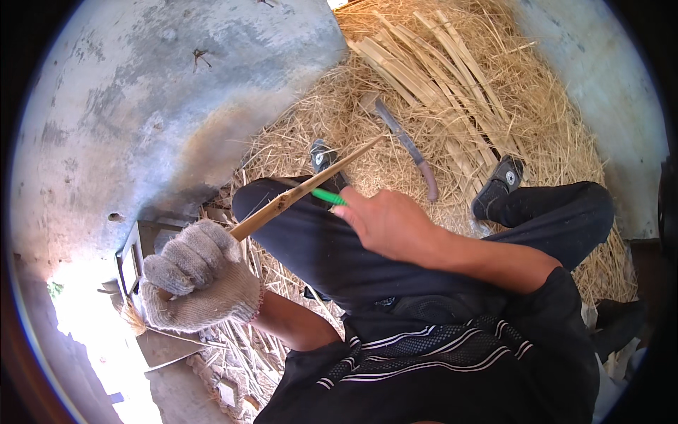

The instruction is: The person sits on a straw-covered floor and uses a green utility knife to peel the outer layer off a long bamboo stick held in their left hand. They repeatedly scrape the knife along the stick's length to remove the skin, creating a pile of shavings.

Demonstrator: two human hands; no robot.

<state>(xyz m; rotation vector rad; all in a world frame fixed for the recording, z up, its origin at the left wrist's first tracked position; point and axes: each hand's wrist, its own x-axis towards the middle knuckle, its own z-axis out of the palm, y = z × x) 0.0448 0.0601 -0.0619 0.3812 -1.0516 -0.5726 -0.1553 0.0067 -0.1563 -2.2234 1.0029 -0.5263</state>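
My left hand (205, 272), in a grey knitted glove, is closed in a fist around the lower end of a split bamboo strip (282, 201). The strip slants up and to the right over my left leg, narrowing to a point at its far end. My bare right hand (385, 219) grips a green-handled tool (329, 197) against the strip's middle. Most of the tool's working end is hidden behind the strip, so its kind is not clear. A machete (406, 138) with a brown handle lies on the straw beyond my right hand.
Several long split bamboo strips (431, 78) lie on straw (558, 127) at the far right. My legs are bent, with dark shoes (503, 180) on the straw. A worn plaster wall (169, 106) rises on the left, another (600, 92) on the right. A box-like object (131, 258) stands beside my glove.
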